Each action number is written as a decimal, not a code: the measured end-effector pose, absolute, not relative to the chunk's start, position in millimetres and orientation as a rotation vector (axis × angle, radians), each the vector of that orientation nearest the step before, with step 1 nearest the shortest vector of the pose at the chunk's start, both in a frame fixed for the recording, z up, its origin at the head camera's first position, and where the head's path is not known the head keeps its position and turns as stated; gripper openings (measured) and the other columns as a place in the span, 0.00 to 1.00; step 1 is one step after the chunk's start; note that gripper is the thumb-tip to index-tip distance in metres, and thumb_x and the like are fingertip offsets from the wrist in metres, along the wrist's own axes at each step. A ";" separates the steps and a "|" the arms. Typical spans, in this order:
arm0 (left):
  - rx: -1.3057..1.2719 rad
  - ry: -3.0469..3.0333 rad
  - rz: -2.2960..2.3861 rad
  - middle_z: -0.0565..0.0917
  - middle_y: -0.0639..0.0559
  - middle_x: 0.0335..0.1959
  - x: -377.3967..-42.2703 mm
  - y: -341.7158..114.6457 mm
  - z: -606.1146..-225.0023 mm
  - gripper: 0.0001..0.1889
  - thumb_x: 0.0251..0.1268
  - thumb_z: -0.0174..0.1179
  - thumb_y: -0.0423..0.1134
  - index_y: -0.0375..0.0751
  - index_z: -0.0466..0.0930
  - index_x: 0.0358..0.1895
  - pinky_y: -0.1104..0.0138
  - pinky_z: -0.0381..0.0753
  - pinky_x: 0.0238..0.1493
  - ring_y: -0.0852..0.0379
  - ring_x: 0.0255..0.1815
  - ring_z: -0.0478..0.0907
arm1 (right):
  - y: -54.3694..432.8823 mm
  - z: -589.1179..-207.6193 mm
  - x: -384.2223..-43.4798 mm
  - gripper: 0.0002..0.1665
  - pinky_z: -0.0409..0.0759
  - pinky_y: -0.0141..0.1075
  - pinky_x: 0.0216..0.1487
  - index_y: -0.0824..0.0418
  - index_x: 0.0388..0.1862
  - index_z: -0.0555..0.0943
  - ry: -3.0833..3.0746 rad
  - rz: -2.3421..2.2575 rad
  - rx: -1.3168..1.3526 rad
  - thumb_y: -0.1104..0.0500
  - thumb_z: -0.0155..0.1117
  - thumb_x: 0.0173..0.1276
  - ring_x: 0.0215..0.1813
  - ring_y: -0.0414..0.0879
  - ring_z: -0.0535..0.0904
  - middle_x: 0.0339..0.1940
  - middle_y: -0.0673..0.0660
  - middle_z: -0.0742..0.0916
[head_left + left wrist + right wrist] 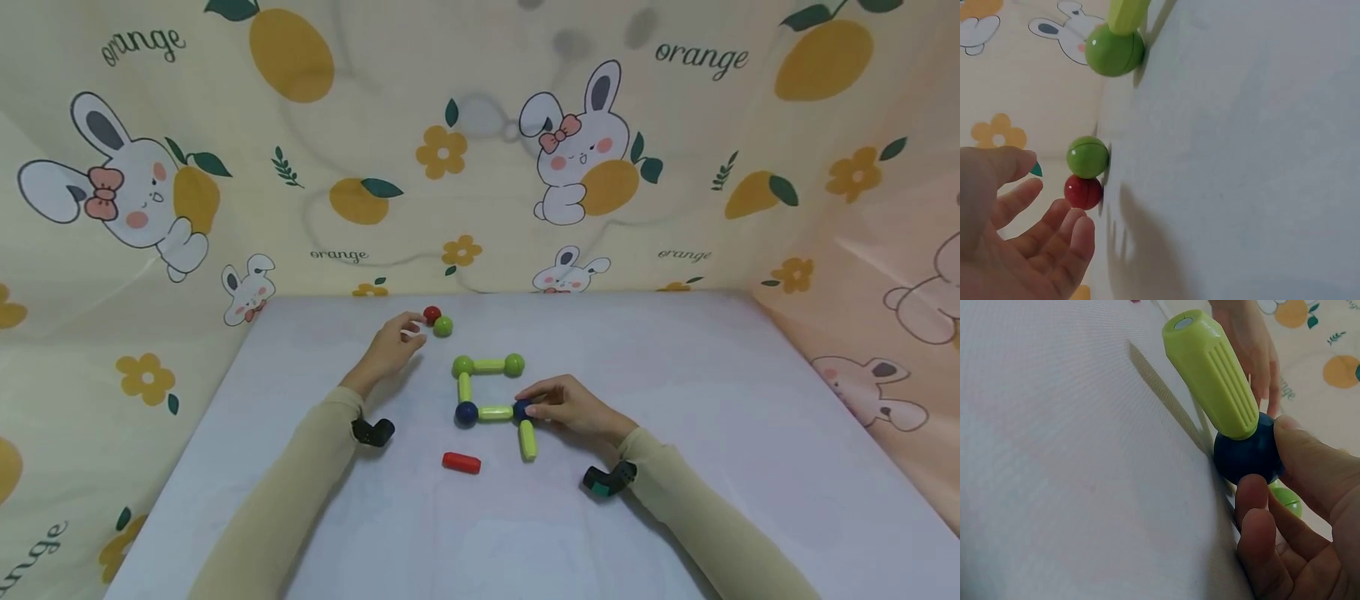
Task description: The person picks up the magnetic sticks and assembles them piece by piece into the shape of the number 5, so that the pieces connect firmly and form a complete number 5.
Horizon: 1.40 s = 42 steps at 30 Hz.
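Observation:
On the white table lies a joined shape of light green rods (495,413) and balls. Its corners are a green ball (462,365), another green ball (514,364) and a dark blue ball (467,413). My right hand (576,407) pinches a second dark blue ball (1247,455) between thumb and fingers; from it a light green rod (1213,375) sticks out towards me. Farther back, my left hand (390,348) reaches with spread, slightly bent fingers beside a loose red ball (1083,192) and a loose green ball (1087,157), a small gap away from both.
A separate red rod (461,462) lies nearer to me than the joined shape. Behind and beside the white table (675,350) hangs a cream cloth (480,67) printed with rabbits and oranges.

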<state>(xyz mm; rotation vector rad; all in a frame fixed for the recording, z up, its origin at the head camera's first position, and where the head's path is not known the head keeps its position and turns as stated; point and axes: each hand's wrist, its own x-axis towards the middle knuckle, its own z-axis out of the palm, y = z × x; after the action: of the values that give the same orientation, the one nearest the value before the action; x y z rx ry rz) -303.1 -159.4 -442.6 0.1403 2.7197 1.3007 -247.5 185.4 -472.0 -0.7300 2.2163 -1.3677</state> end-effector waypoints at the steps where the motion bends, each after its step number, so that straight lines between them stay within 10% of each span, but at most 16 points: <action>1: 0.142 2.720 1.303 0.74 0.38 0.67 -305.5 -159.0 -443.2 0.23 0.77 0.53 0.40 0.45 0.67 0.72 0.50 0.76 0.64 0.41 0.64 0.74 | 185.7 -472.4 -247.3 0.19 0.72 0.29 0.28 0.66 0.60 0.82 2.214 -1.371 -0.731 0.59 0.63 0.74 0.28 0.41 0.72 0.50 0.66 0.86; 19: 0.114 2.739 1.056 0.59 0.38 0.79 -343.7 -145.3 -446.9 0.29 0.77 0.47 0.33 0.50 0.58 0.79 0.45 0.56 0.80 0.39 0.82 0.54 | 185.0 -479.0 -246.7 0.20 0.73 0.29 0.27 0.64 0.61 0.82 2.219 -1.362 -0.712 0.57 0.64 0.74 0.27 0.40 0.73 0.52 0.63 0.87; 42: 0.020 2.724 1.105 0.73 0.39 0.66 -347.1 -162.0 -448.3 0.20 0.76 0.55 0.42 0.44 0.68 0.66 0.45 0.68 0.72 0.40 0.68 0.69 | 185.2 -475.1 -248.7 0.19 0.72 0.29 0.27 0.63 0.60 0.83 2.252 -1.325 -0.678 0.57 0.63 0.74 0.27 0.41 0.72 0.54 0.63 0.85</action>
<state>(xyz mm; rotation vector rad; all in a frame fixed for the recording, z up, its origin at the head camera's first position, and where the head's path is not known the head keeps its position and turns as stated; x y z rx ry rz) -347.1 -162.0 -448.3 0.0200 2.7243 1.1048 -248.7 185.2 -475.1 -0.6782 2.2516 -1.3249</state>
